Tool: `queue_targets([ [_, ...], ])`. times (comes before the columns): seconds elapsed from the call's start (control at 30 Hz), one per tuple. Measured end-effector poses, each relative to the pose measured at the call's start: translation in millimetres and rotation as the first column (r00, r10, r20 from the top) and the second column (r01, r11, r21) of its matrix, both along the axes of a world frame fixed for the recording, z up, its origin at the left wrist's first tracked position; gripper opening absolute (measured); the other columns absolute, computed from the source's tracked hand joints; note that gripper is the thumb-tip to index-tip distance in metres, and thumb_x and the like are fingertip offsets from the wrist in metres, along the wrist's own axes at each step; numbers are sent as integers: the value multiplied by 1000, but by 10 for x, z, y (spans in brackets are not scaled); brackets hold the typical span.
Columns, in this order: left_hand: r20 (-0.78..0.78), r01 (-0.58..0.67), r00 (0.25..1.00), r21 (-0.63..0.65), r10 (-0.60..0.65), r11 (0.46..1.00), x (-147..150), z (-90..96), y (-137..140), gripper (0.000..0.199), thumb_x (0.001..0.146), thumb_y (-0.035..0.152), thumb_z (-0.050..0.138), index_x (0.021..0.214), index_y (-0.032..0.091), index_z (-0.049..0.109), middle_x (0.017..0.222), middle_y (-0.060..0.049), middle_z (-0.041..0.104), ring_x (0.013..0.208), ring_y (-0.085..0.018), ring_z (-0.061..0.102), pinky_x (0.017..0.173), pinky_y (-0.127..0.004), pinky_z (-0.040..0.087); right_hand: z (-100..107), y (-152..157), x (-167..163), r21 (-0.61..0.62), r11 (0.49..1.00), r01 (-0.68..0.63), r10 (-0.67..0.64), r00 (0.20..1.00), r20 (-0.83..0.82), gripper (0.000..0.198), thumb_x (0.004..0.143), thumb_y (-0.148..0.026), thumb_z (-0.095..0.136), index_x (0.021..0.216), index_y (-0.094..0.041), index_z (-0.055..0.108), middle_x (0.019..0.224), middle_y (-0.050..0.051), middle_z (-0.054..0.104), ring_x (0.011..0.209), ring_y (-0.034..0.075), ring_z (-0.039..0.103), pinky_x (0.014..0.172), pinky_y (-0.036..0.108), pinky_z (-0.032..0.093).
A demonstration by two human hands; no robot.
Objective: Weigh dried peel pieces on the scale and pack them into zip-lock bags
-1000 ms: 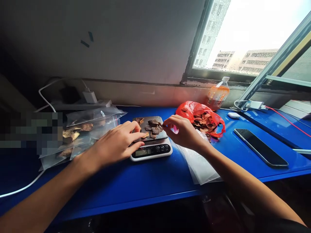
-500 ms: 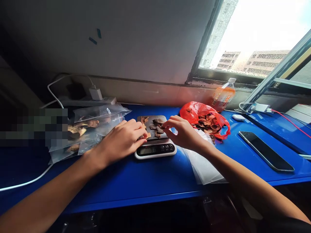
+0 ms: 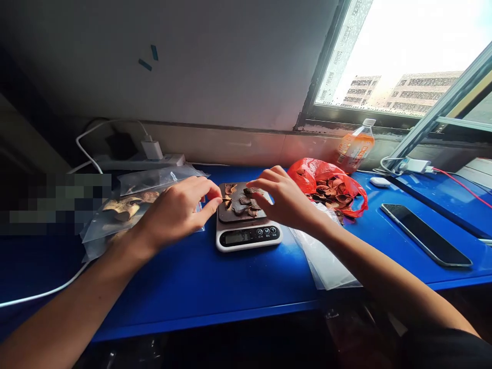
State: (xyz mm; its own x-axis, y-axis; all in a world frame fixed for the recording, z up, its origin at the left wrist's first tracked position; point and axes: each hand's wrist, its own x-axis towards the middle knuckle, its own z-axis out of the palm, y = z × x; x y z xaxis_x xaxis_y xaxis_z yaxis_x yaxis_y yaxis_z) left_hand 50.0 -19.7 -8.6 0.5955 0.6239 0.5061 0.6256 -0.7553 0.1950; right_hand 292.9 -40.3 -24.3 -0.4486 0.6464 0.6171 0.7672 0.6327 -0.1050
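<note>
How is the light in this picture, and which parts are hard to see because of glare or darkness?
Head view: the window is mostly washed-out white; head view: the left background sinks into shadow, with a pixelated patch there; head view: small glare streaks on the clear bags, and the scale display too dim to read surely.

"What colour is the table [image 3: 184, 297]?"
"Solid deep blue."
"And the scale [image 3: 248, 225], centre of our clock?"
"White, with a grey plate [image 3: 226, 218] and a black panel [image 3: 249, 237] marked in white. Its chips [image 3: 244, 200] are mottled dark brown and lighter tan."
"Nine o'clock?"
"Clear bags [image 3: 154, 178] showing cream-and-brown slices [image 3: 122, 209]."
"Between two and three?"
"A bright red bag [image 3: 303, 171] with reddish-brown curls [image 3: 330, 189]."
"Two?"
"An orange bottle [image 3: 355, 148], white cap [image 3: 369, 122]."
"Three, farther out?"
"A phone [image 3: 426, 236], black-screened, silvery-edged."
</note>
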Motion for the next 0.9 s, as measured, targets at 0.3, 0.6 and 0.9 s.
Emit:
queue_targets([
  [0.3, 111, 2, 994, -47, 3, 999, 78, -82, -62, 10, 93, 31, 48, 90, 24, 55, 76, 0, 68, 59, -16, 61, 54, -30, 44, 5, -24, 394, 70, 984, 161, -136, 953, -270, 19, 95, -35, 57, 82, -20, 58, 77, 5, 67, 73, 17, 56, 70, 31, 42],
  [0.6, 134, 100, 985, 79, -111, 992, 96, -127, -57, 9, 95, 30, 56, 103, 27, 57, 94, 1, 73, 79, -16, 70, 70, -29, 55, -104, 68, 422, 132, 934, 331, -261, 888, -378, 36, 104, -48, 30, 75, -26, 31, 58, -3, 44, 50, 12, 33, 54, 30, 24],
  [0.9, 117, 221, 966, 92, -231, 971, 106, -207, -50, 26, 95, 24, 56, 121, 29, 53, 111, 0, 72, 89, -14, 72, 83, -27, 59, -165, -104, 144, 189, 968, 167, -107, 950, -294, 27, 101, -30, 34, 74, -25, 31, 57, -2, 43, 48, 13, 36, 53, 30, 25],
])
